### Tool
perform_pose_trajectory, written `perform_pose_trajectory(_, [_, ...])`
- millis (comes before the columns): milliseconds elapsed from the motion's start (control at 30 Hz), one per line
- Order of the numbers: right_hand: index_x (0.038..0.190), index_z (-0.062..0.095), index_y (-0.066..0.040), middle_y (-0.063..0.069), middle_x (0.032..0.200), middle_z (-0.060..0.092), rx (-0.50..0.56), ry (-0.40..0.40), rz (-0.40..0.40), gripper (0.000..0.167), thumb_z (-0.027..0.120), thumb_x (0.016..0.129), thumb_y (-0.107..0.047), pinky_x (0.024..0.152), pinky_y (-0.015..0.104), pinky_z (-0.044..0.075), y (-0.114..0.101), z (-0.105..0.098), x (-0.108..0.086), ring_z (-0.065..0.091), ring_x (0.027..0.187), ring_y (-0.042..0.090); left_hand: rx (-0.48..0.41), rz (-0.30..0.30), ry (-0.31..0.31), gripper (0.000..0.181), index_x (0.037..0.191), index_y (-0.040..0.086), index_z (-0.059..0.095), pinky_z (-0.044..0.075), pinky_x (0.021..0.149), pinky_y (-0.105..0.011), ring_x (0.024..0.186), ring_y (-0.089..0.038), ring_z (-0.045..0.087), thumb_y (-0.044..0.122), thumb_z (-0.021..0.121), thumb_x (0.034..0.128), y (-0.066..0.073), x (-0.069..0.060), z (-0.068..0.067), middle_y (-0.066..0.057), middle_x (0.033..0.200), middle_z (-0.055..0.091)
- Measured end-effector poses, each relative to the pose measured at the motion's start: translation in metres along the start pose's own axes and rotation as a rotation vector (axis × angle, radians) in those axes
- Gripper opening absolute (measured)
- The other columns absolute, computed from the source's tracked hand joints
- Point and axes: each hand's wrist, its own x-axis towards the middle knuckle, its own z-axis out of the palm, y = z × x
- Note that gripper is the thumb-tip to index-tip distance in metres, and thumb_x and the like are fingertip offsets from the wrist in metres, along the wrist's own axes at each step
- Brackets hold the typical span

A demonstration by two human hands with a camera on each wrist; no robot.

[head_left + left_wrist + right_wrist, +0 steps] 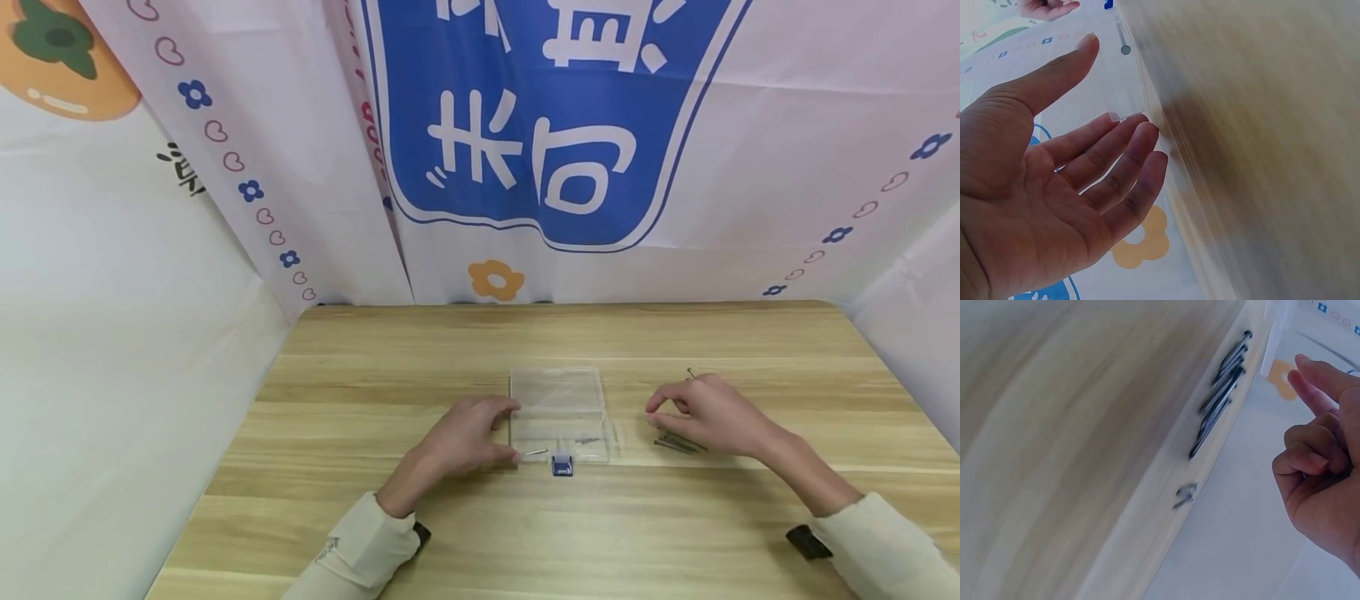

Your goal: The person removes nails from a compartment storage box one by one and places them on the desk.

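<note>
An open clear plastic box lies on the table, a blue tag at its front edge. Two nails appear in its front half; one nail also shows in the left wrist view. My left hand rests at the box's left side, fingers extended and fingertips against its edge. To the right of the box hovers my right hand, thumb and index fingertips close together, other fingers bent; I see nothing between them. Below that hand lies a pile of dark nails.
A few more nails lie apart from the pile, partly behind the right hand in the head view. The wooden table ends at a printed curtain at the back.
</note>
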Motion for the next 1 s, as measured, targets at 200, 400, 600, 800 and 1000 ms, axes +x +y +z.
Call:
perform_pose_trajectory(200, [0.100,0.083,-0.020,-0.023,0.057,0.033,0.026,-0.018,-0.072,0.004,0.082,0.096,-0.021,0.050,0.015,0.025,-0.013,0.010,0.014,0.023,0.052,-0.009,0.004,-0.001,0.000,0.068,0.141,0.007,0.067,0.051,0.080,-0.031,0.090,-0.013,0.057,0.031,0.095,0.0835,0.000,0.001,-0.001,-0.001,0.111,0.071])
perform_pose_trajectory(400, [0.101,0.084,-0.020,-0.022,0.056,0.041,0.022,-0.056,-0.105,0.006,0.080,0.098,-0.024,0.051,0.017,0.028,-0.030,0.019,0.030,0.025,0.053,-0.007,0.008,0.000,0.002,0.069,0.141,0.007,0.067,0.051,0.080,-0.030,0.090,-0.013,0.057,0.031,0.095,0.0832,0.000,0.001,-0.001,-0.001,0.111,0.071])
perform_pose_trajectory(600, [0.104,0.084,-0.016,-0.018,0.063,0.061,0.043,-0.097,-0.140,0.011,0.079,0.098,-0.025,0.060,0.019,0.042,-0.050,0.029,0.046,0.035,0.055,-0.007,0.008,0.002,0.003,0.069,0.141,0.007,0.067,0.050,0.079,-0.029,0.089,-0.013,0.057,0.031,0.095,0.0828,-0.001,0.001,0.000,-0.001,0.109,0.071])
perform_pose_trajectory(800, [0.103,0.084,-0.018,-0.012,0.074,0.073,0.062,-0.108,-0.188,0.010,0.080,0.098,-0.026,0.061,0.018,0.045,-0.067,0.040,0.059,0.038,0.055,-0.007,0.007,-0.005,0.003,0.069,0.141,0.007,0.067,0.051,0.080,-0.030,0.091,-0.013,0.057,0.031,0.095,0.0829,-0.001,0.001,0.001,-0.001,0.112,0.072])
perform_pose_trajectory(1000, [0.103,0.084,-0.018,-0.010,0.078,0.076,0.086,-0.139,-0.210,0.011,0.079,0.098,-0.026,0.056,0.016,0.041,-0.075,0.051,0.071,0.037,0.054,-0.006,0.012,0.001,0.009,0.068,0.141,0.007,0.068,0.052,0.079,-0.029,0.090,-0.013,0.058,0.031,0.095,0.0831,-0.001,0.001,0.000,-0.002,0.112,0.072])
